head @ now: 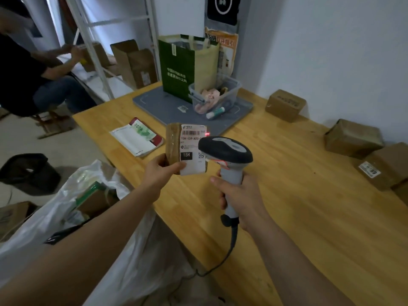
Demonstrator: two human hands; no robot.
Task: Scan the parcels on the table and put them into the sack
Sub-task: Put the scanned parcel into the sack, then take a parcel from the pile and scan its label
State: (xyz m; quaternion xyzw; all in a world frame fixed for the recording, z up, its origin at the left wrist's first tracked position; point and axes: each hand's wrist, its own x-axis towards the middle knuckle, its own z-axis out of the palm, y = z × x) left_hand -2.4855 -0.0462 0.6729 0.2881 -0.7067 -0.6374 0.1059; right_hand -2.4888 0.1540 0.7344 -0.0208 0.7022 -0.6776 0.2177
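Above the wooden desk (291,217) my left grip (161,175) pinches a labelled parcel (191,144) — my right grip (242,197) curls round the scanner (225,149) beside its label; the white sack (44,221) gapes at the desk's left edge.

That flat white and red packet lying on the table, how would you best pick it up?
Probably by its near long edge, coming in low from the person's left. The packet lies flat on the wood and looks too thin to wrap round, so slide the fingers under that edge, set the thumb on top and pinch.
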